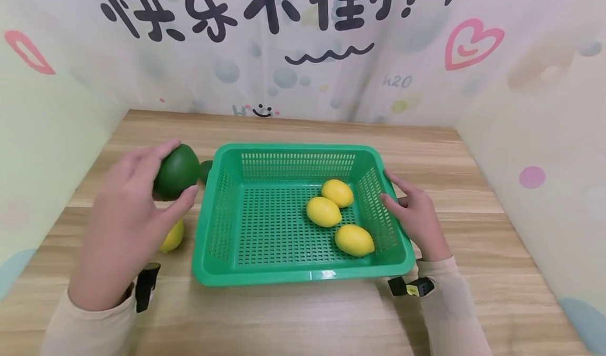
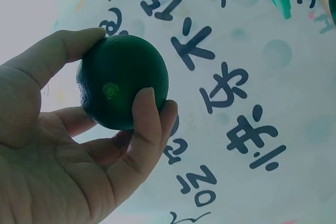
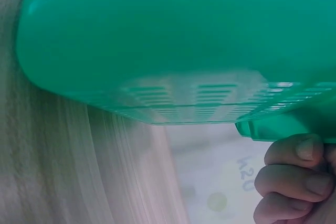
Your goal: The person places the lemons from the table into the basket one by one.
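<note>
A dark green round fruit (image 1: 177, 172) is gripped between the thumb and fingers of the left hand (image 1: 128, 203), raised left of the green basket (image 1: 303, 278). In the left wrist view the fingers (image 2: 148, 124) curl round the fruit (image 2: 126, 77). The right hand (image 1: 418, 214) holds the basket's right rim, thumb on the inner side; in the right wrist view its curled fingers (image 3: 289, 179) show beside the basket wall (image 3: 157, 35). Inside the basket, toward the right, lie three yellow lemons, one at the front (image 1: 354, 240), one in the middle (image 1: 324, 212) and one behind (image 1: 337, 193).
On the wooden table (image 1: 293, 319), another yellow fruit (image 1: 173, 237) sits partly hidden behind the left hand. A second dark green fruit (image 1: 205, 171) lies against the basket's left side, partly hidden. A patterned curtain (image 1: 284, 98) stands behind the table.
</note>
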Demonstrator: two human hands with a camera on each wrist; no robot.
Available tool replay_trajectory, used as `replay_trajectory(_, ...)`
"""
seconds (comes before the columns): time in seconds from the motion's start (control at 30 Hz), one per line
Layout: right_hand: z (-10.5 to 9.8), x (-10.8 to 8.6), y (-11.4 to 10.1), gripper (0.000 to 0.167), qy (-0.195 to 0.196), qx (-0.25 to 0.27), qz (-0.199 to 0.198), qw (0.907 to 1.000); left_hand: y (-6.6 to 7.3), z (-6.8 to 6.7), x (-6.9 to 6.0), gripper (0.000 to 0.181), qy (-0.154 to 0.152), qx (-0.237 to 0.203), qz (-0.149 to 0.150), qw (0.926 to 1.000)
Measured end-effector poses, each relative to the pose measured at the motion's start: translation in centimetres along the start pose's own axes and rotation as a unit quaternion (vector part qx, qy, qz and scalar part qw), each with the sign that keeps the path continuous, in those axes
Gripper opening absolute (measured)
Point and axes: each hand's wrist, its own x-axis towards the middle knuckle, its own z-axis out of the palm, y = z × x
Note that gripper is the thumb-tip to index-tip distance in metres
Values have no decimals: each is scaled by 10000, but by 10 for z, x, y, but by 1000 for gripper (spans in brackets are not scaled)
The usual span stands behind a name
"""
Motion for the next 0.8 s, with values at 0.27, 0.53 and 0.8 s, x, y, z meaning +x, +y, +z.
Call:
replay_trajectory(0.27,1,-2,2,57,67,77,-5,9999,13,11,10,67,83,-124,326,9994)
replay_trajectory(0.53,2,-3,0,57,110,138,-39,9998,24,13,17,68,-2,-197,447,9988)
replay_trajectory(0.8,2,-2,0,57,107,278,30,9996,34,18,25,67,-85,-270,683,9973)
